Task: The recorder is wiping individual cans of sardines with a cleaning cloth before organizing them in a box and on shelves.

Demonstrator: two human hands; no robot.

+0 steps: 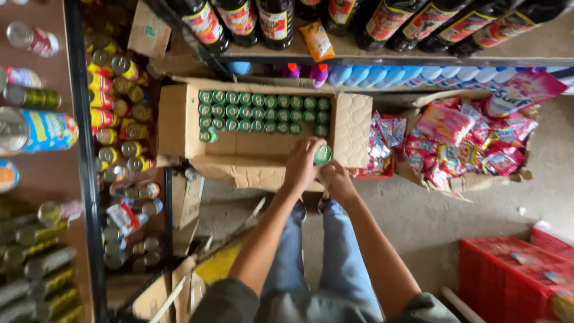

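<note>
An open cardboard box on the floor holds several rows of green-topped cans along its far side. My left hand and my right hand meet at the box's near right corner. Between them is one green-topped can, gripped by both hands just above the box's bare bottom. My forearms reach down from the lower middle of the view, over my jeans-clad legs.
Metal shelves at left carry many cans and jars. A shelf with dark bottles runs along the top. Another carton of pink sachets lies to the right, red crates at bottom right, flattened cardboard at bottom left.
</note>
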